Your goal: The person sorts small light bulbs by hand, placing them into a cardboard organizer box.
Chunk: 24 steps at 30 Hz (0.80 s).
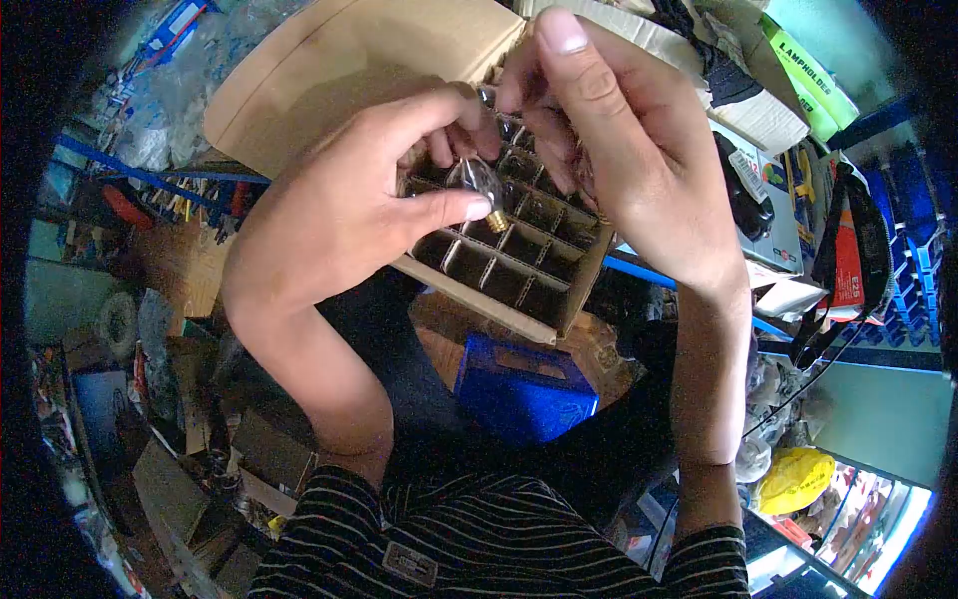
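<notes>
A small clear light bulb [474, 182] with a brass screw base is pinched between thumb and fingers of my left hand [334, 195], its base pointing down and to the right. Beneath both hands lies an open cardboard box [479, 299] split into square cells by card dividers. My right hand [639, 140] is over the box's right side, its fingers curled in and its thumb raised. What those fingers hold, if anything, is hidden by the hand. Dark glassy shapes show in a few cells between the hands.
The box's flap [329, 60] stands up at the back left. A blue box [524, 389] is below, between the knees. On the right are a green lampholder carton [808, 75], a yellow bag [795, 481] and blue racks [913, 270]. Clear plastic bags [190, 90] lie at the upper left.
</notes>
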Each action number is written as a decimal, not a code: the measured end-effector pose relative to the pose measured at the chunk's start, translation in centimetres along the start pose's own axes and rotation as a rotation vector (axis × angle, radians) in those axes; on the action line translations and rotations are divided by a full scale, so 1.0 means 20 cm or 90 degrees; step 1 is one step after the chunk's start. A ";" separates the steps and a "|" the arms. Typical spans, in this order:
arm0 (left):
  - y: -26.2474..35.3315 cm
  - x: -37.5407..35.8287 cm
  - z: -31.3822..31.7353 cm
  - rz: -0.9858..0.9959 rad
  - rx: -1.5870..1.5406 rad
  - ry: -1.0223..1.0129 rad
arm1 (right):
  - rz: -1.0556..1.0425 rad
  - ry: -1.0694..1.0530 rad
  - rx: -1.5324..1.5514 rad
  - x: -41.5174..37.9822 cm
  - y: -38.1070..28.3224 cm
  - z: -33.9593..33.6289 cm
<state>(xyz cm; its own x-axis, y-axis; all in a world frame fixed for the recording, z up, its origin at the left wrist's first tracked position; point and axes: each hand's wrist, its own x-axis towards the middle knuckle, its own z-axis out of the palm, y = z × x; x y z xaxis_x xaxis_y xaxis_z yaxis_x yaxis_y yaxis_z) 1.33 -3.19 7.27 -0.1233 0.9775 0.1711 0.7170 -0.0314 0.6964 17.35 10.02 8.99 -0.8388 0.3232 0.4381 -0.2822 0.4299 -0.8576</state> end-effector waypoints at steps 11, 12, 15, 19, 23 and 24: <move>0.04 -0.04 0.01 0.080 -0.041 -0.040 | 0.000 0.128 0.057 -0.01 0.10 0.02; 0.04 -0.04 0.01 0.074 -0.034 -0.043 | 0.001 0.136 0.061 -0.01 0.10 0.02; 0.03 -0.04 0.01 0.031 -0.025 -0.045 | 0.005 0.138 0.066 -0.01 0.10 0.02; 0.04 -0.04 -0.01 -0.035 -0.010 -0.067 | 0.016 0.125 0.066 -0.01 0.10 0.03; 0.04 -0.04 0.00 -0.025 -0.016 -0.058 | 0.026 0.116 0.062 -0.01 0.09 0.04; 0.05 -0.03 0.01 -0.004 -0.025 -0.042 | 0.028 0.115 0.061 -0.01 0.09 0.04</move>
<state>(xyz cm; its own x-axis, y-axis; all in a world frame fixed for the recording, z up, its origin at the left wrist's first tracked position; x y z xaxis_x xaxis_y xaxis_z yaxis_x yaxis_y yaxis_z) 2.21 -3.80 7.68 -0.0812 0.9893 0.1209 0.6885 -0.0320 0.7246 16.50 10.06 7.08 -0.7562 0.4897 0.4340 -0.2980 0.3327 -0.8947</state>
